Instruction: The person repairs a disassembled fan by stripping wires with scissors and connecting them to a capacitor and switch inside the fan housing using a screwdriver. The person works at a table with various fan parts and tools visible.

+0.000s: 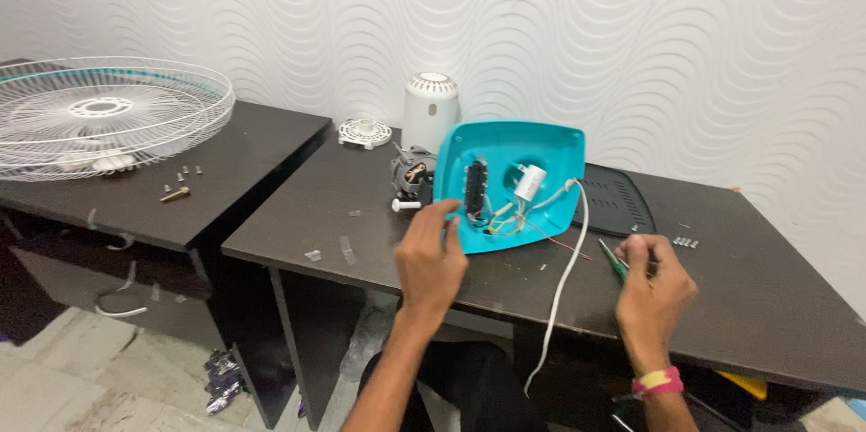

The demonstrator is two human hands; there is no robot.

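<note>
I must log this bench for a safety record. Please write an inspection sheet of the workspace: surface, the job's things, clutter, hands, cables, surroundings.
Surface: dark table, scuffed, beside a second dark table.
Job's things: teal housing lying open side up, wiring and white capacitor inside; motor at its left edge.
Clutter: loose screws, tape scraps, white cap, white cover.
Hands: left hand touches the housing; right hand holds a green screwdriver.
Cables: white cord hangs over the table edge.
Surroundings: fan grille, wavy white wall.

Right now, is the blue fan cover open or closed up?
Open. The turquoise cover lies hollow side up, so its black switch block, white capacitor and coloured wires show.
</note>
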